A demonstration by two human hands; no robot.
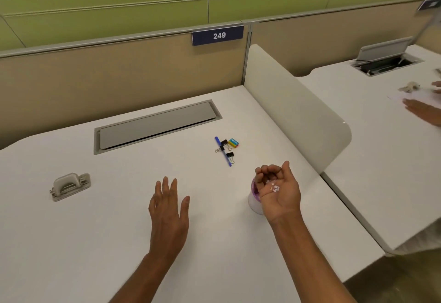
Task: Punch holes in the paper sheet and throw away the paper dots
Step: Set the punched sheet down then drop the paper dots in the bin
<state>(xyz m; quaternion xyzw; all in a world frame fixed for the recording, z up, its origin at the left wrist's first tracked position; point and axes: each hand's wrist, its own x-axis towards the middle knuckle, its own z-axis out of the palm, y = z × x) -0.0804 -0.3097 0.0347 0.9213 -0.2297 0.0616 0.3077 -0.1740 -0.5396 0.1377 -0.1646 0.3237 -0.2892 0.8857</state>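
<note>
Both bare forearms reach forward, well apart. The left hand (167,207) is palm down, fingers straight and a little spread. The right hand (280,192) is turned palm up, fingers loosely curled, with paper dots (274,187) lying on the palm.

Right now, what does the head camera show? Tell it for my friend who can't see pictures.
A person's right hand, palm up, carries white paper dots over a small white cup on a white desk. The left hand is spread open nearby, and a grey hole punch sits far to its left.
</note>
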